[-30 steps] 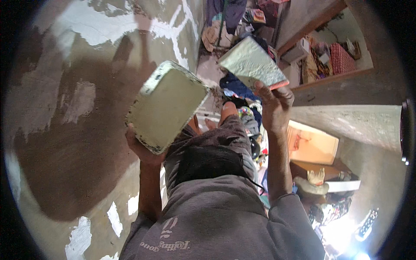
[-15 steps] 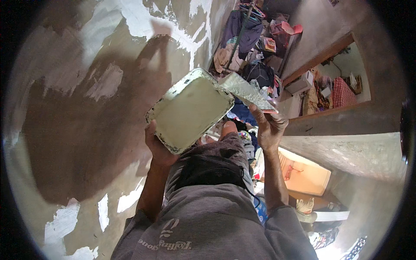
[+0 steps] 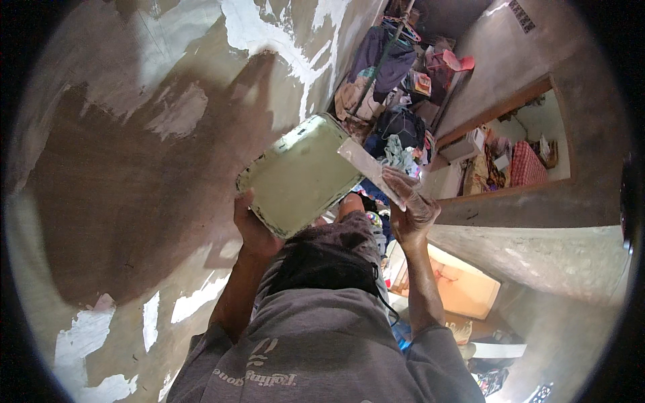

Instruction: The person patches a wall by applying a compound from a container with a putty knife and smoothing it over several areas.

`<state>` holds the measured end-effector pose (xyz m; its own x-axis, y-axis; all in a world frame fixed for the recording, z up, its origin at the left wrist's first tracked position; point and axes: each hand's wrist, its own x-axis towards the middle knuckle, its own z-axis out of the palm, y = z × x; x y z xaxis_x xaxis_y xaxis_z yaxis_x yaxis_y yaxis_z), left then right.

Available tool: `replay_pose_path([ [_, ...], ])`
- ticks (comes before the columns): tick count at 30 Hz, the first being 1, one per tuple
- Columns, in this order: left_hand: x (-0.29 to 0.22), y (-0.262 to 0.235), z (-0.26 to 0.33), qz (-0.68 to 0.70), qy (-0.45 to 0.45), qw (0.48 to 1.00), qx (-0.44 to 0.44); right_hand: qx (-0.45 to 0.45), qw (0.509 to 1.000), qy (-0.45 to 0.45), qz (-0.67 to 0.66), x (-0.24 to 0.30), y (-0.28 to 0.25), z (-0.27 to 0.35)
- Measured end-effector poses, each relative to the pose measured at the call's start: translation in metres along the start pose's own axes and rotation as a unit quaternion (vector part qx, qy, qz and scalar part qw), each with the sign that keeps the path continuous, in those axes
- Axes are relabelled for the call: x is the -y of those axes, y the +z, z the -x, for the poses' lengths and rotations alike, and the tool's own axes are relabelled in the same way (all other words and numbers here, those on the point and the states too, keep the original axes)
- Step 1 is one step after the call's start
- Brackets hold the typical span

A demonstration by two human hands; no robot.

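**Loaded board in my left, blade in my right**

My left hand (image 3: 252,225) is clamped from below on the lower corner of the plaster board (image 3: 299,176), a flat square slab coated in pale green-white putty; the fingers are wrapped around something under it, likely a handle, though that part is hidden. The board sits just above the middle of the view, tilted, its far edge pointing to about one o'clock. My right hand (image 3: 411,205) is closed on the grip of the trowel (image 3: 368,168), whose pale blade meets the board's right edge at roughly three o'clock from the board's centre.

I judge the board stiff but top-heavy with wet mix: it wants holding under its middle, kept near level, or the putty will slide off. The trowel is light and springy; the handle end is the only clean place to take it, as the blade is slick.

To my left, around nine o'clock, stands the patchy wall (image 3: 134,168), brown with white smears. Hanging clothes (image 3: 386,64) crowd the twelve-to-one o'clock corner.
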<state>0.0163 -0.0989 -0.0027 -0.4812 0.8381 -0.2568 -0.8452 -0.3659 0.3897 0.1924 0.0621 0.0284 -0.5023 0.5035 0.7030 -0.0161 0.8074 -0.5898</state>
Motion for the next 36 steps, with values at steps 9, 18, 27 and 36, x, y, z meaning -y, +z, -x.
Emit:
replay_pose_path([
  [9,-0.001,-0.008,0.002,0.039,-0.018,0.999,0.022,0.066,0.984,-0.105,0.126,0.004,-0.001,0.001],
  [18,-0.002,0.007,0.003,0.021,-0.017,0.998,0.052,0.067,0.976,-0.140,0.152,0.011,-0.004,0.002],
  [27,0.003,0.002,0.000,0.041,-0.010,0.999,0.002,0.061,0.974,-0.129,0.178,0.020,-0.006,0.004],
  [36,0.005,0.006,-0.001,0.009,0.011,1.000,0.008,0.065,0.967,-0.144,0.199,0.018,-0.010,-0.001],
])
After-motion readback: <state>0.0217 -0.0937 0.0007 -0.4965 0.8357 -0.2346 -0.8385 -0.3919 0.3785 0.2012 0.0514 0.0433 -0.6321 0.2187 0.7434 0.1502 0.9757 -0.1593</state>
